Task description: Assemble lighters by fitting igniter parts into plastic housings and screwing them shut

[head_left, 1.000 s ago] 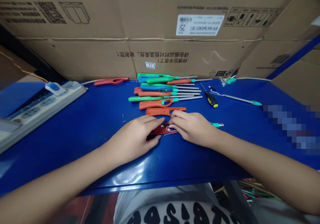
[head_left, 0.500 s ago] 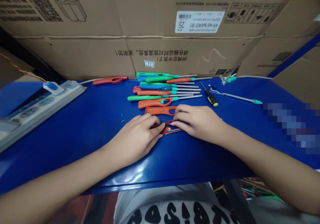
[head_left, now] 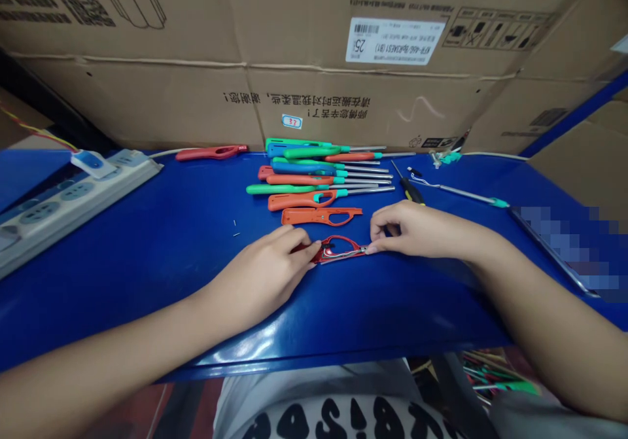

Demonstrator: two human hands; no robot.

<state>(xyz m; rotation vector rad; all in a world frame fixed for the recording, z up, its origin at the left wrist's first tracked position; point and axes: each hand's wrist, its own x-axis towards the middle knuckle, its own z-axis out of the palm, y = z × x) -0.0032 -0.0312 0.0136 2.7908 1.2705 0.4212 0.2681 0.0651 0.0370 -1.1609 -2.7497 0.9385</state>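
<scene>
An open red lighter casing (head_left: pixel 338 238), with thin white and dark wires inside its looped handle, lies on the blue table in front of me. My left hand (head_left: pixel 272 265) grips its left end between thumb and fingers, covering that end. At the right tip of the casing, my right hand (head_left: pixel 409 229) pinches with thumb and forefinger, beside a small metal part. Just behind lies an orange casing half (head_left: pixel 321 216), apart from both hands. Beyond my right wrist is a black and yellow screwdriver (head_left: pixel 412 190), its handle partly hidden.
Several green, blue and orange lighters (head_left: pixel 307 198) with metal tubes lie stacked toward the cardboard (head_left: pixel 304 79). A red casing (head_left: pixel 210 154) is at back left, near a power strip (head_left: pixel 73 197). A metal tube with wires (head_left: pixel 466 192) lies right. Two tiny screws (head_left: pixel 236 234) rest left.
My right hand has moved right, from over the handle loop to the casing's right tip, uncovering the wires and the orange half. My left hand stays on the left end.
</scene>
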